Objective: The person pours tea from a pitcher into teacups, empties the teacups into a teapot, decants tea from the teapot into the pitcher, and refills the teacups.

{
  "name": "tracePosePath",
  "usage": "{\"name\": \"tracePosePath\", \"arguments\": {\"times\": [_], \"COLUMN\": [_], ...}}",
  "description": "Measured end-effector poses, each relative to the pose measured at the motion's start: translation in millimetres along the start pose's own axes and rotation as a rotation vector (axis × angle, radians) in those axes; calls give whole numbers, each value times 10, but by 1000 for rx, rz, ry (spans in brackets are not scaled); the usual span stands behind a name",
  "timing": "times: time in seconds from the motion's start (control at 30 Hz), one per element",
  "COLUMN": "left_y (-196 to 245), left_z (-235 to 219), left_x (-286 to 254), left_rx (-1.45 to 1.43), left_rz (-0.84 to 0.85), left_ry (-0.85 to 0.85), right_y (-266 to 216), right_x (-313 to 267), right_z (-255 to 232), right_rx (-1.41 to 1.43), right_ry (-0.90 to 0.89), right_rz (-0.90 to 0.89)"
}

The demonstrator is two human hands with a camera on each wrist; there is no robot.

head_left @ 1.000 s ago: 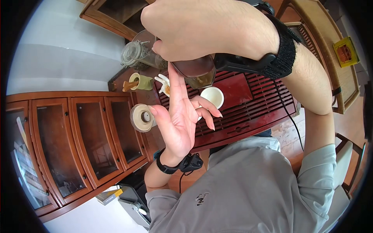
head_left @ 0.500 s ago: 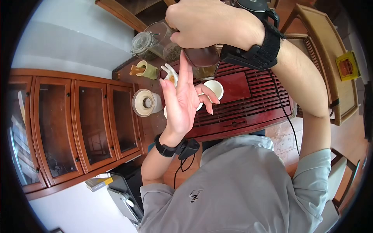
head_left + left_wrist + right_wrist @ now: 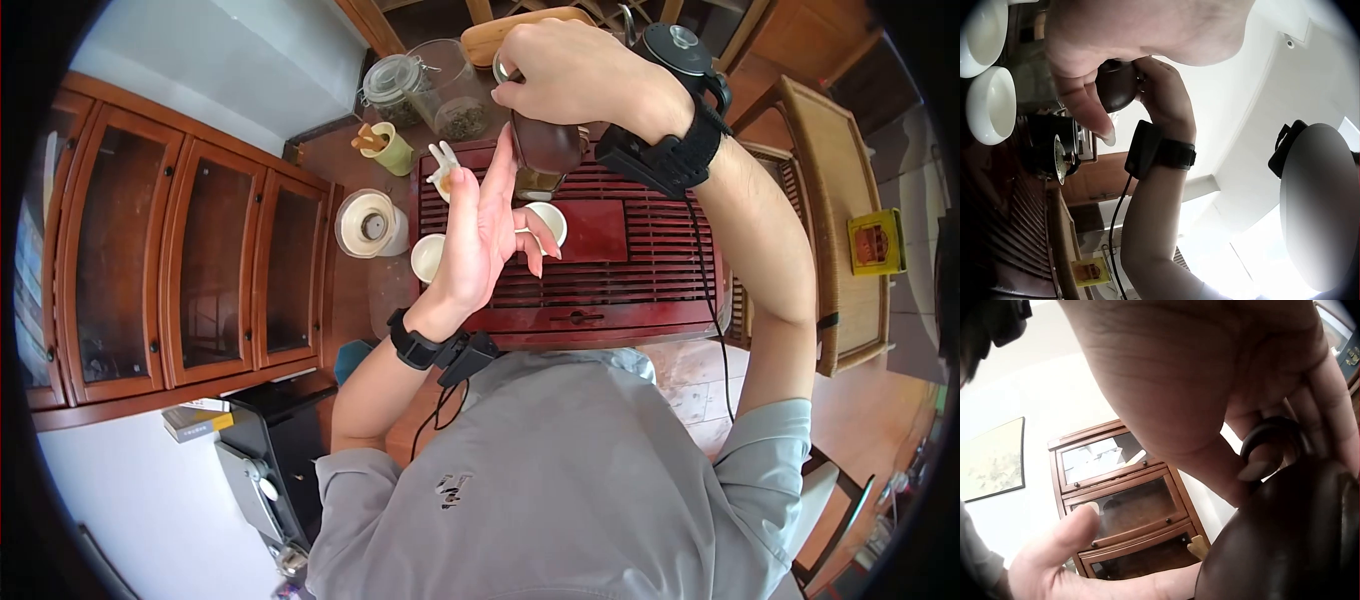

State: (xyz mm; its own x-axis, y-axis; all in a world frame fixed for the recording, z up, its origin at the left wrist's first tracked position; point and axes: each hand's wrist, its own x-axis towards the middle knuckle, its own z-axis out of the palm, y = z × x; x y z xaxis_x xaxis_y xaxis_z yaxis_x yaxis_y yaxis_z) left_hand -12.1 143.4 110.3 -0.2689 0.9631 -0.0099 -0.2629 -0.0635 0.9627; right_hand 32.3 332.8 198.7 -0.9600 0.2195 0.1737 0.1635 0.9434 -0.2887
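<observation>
A dark brown teapot (image 3: 548, 148) is held up over the tea tray (image 3: 600, 318) by my right hand (image 3: 590, 85). In the right wrist view, fingers and thumb curl round its loop handle (image 3: 1275, 434). My left hand (image 3: 480, 235) has its long fingers stretched out, fingertips right at the teapot's side; its thumb sticks up and the other fingers bend loosely. Partly hidden below the teapot is a glass pitcher (image 3: 540, 184). White cups (image 3: 428, 258) stand on the tray near the left hand, and two show in the left wrist view.
At left stand a strainer on a holder (image 3: 370, 222), a green tool cup (image 3: 390, 150) and a white figurine (image 3: 442, 165). Glass jars (image 3: 462, 105) of dried leaves, a wooden tray (image 3: 520, 32) and a black kettle (image 3: 680, 48) sit behind. A cable hangs from the right wrist.
The head view has shifted, showing more of the table's back, including the kettle and wooden tray. Both hands keep their poses, and the teapot stays in the right hand.
</observation>
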Motion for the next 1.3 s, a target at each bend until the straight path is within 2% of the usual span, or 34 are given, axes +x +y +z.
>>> {"name": "tracePosePath", "arguments": {"times": [0.23, 0.33, 0.5, 0.57, 0.63, 0.8, 0.93, 1.03, 1.1, 1.23, 1.3], "left_y": [1, -21, 37, 44, 72, 125, 148, 162, 152, 193, 200], "left_z": [43, -4, -31, -77, -151, -212, -227, -257, -255, -268, -306], "left_x": [-21, 6, -18, -38, -37, -18, -1, 25, 16, 32, 56], "left_rx": [10, 32, 64, 74, 86, 132, 141, 151, 157, 195, 211], "left_rz": [-1, 8, -8, -30, -24, -45, -68, -81, -102, -115, -120], "left_ry": [22, -32, -29, -14, -115, -158, -190, -211, -218, -177, -172], "right_y": [31, 18, -24, -111, -202, -352, -210, -84, -59, -61, -102], "right_x": [43, 39, 49, -27, -66, -144, -70, -8, -17, 68, 62], "right_z": [39, 40, 74, 9, -62, -229, -57, 84, 100, 124, 89], "right_rx": [-73, -85, -100, -30, 36, 10, 19, -132, -116, -148, -198], "right_ry": [3, -24, 39, 56, 83, -18, 14, 115, 77, 86, 35], "right_rz": [-30, 0, 58, 8, -41, 51, 58, 70, 1, 44, 61]}}
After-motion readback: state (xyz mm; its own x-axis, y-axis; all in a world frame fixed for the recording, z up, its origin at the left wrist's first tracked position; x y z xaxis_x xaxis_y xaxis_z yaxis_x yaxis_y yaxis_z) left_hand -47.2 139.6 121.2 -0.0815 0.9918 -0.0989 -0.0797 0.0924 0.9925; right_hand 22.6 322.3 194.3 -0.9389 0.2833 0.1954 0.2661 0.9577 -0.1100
